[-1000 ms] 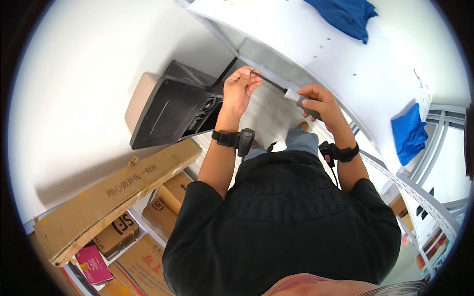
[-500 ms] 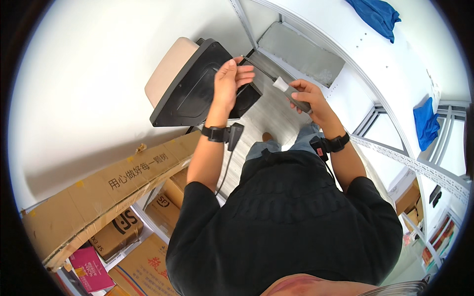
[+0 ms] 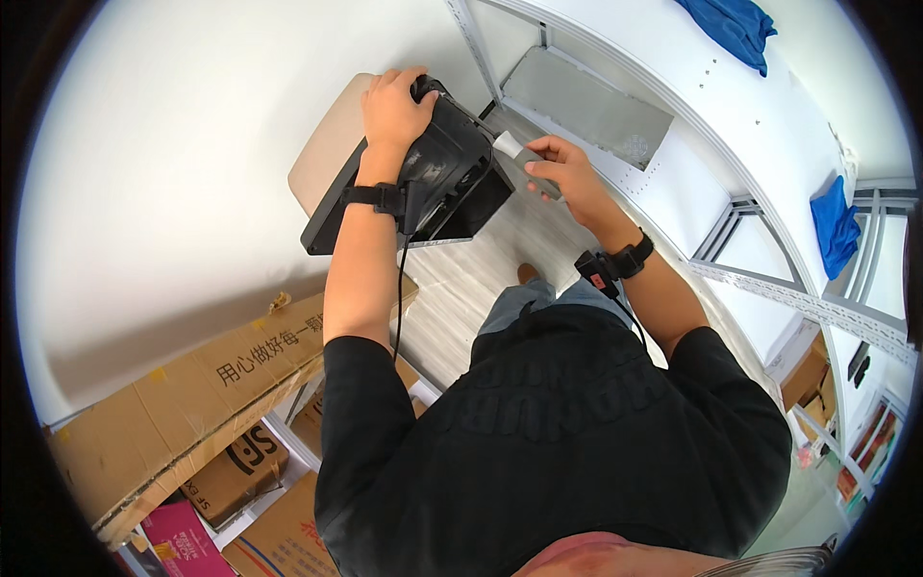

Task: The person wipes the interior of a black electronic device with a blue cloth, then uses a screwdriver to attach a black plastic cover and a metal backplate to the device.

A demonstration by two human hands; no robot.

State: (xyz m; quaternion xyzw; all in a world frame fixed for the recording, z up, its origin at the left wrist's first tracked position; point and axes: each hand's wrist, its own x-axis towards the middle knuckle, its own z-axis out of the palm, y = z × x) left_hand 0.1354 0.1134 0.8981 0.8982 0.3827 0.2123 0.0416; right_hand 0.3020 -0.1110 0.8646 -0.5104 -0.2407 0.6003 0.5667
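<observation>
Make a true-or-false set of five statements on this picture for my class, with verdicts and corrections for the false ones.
1. The right hand holds a screwdriver with a grey handle. True.
2. The left hand hangs down at the person's side. False: it is up at the black casing, fingers by its upper edge.
3. Black straps are worn on both wrists. True.
4. The two blue cloths lie on the floor. False: they lie on the white shelf.
5. The long cardboard box is in the left part of the picture. True.
</observation>
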